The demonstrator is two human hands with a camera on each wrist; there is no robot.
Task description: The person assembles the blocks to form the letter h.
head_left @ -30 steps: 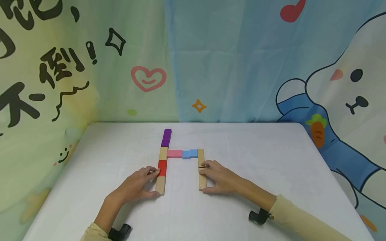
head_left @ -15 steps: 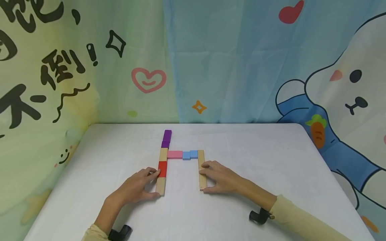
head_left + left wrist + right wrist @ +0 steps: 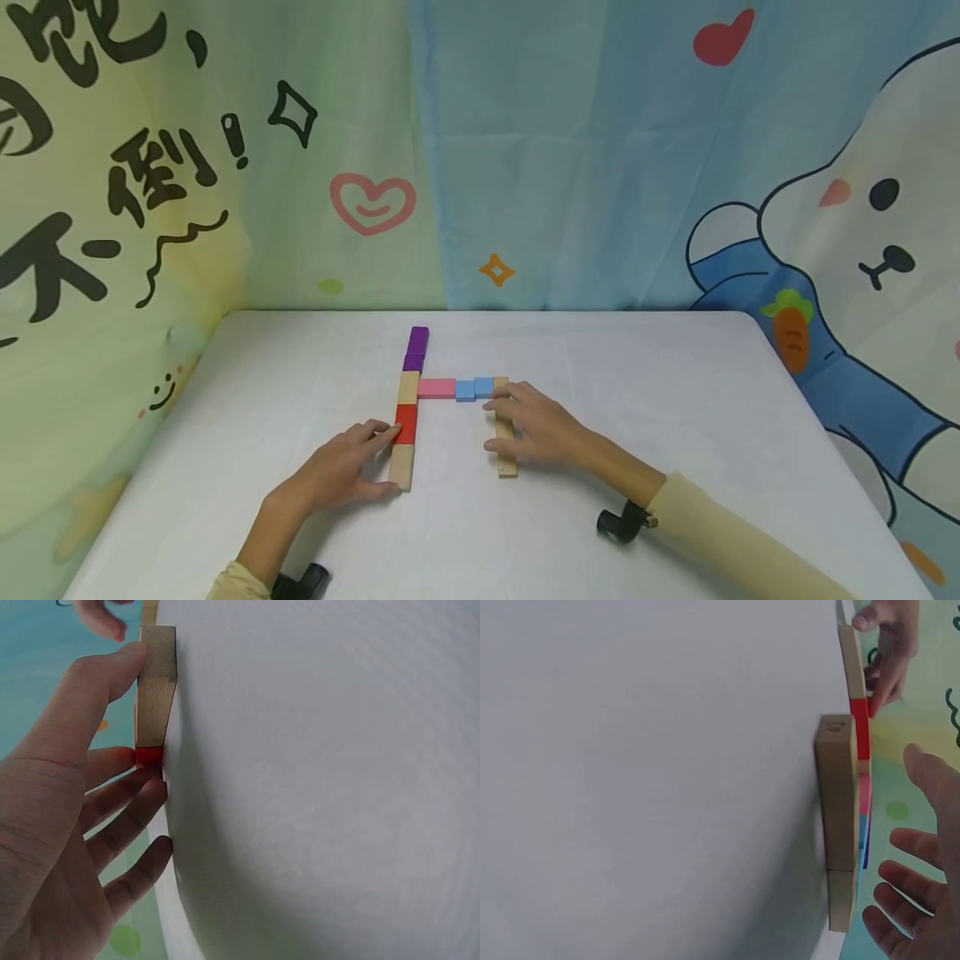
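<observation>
On the white table, my left hand [image 3: 330, 475] touches the left column of flat blocks. Its thumb rests at the near end of a plain wooden block [image 3: 156, 709], and fingertips touch the red block [image 3: 407, 423]. Beyond the red lie another plain block [image 3: 408, 387] and two purple blocks [image 3: 417, 343]. A pink block [image 3: 437, 388] and two blue blocks [image 3: 483, 387] run across to the right column. There, two plain wooden blocks [image 3: 837, 802] lie end to end, partly hidden in the head view by my right hand [image 3: 543, 425], whose spread fingers hover over them, holding nothing.
A white cloth-covered table [image 3: 637, 375] surrounds the blocks. Behind it hangs a printed curtain [image 3: 570, 167] with a cartoon bear. Black wrist cameras [image 3: 621, 523] sit under both forearms.
My right hand has left the side of the right-hand plain blocks and moved slightly up and left over them. My left hand stays at the left column; the blocks keep their arrangement.
</observation>
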